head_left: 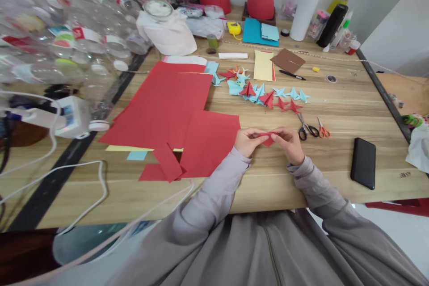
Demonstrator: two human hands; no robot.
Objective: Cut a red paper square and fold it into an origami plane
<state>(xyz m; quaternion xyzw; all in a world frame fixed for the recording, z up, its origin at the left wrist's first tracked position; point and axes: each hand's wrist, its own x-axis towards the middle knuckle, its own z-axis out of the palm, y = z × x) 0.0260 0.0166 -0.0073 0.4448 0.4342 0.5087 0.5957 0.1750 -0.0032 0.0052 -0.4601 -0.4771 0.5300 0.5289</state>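
Between my two hands is a small folded piece of red paper (268,141), a corner of it pointing down below the fingers. My left hand (247,141) pinches its left end with thumb and fingers. At the other end my right hand (291,143) grips it the same way, both thumbs nearly meeting. Large red sheets (167,103) lie to the left, and another red sheet (214,138) reaches close to my left hand. Beyond the hands, folded paper cranes (259,93) in red, light blue and orange lie in a cluster.
Black-handled scissors (307,129) and small orange scissors (323,128) lie right of my hands, with a black phone (363,163) farther right. Red paper strips (167,161) lie front left. Plastic bottles (83,40) crowd the left side. A white cable (100,183) crosses the left edge.
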